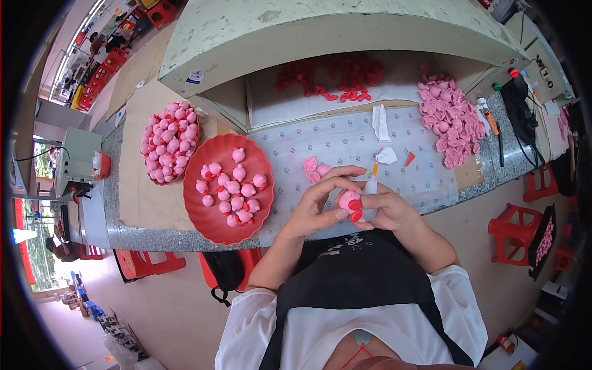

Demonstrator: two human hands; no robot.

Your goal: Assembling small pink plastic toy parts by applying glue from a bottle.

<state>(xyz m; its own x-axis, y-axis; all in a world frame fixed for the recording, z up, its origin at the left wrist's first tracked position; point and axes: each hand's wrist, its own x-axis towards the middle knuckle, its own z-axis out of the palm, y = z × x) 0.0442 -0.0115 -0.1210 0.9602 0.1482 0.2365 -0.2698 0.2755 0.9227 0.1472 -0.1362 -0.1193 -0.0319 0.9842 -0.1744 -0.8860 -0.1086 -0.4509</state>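
- Sitting between both hands, the pink toy piece (349,200) is held just above the near edge of the patterned mat (327,145).
- The left hand (314,206) curls over it, thumb and fingers pinching its top and side.
- The right hand (387,208) grips a small white glue bottle (370,188) with an orange tip, pressed beside the piece.
- Both forearms rise from the lower edge, wrists bent inward.
- The piece is rounded and pink, with two red oval parts on its near side.
- A red tray (203,213) of similar pieces lies to the left.

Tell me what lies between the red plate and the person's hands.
Head view: only bare dotted white mat between red plate and hands; no objects.
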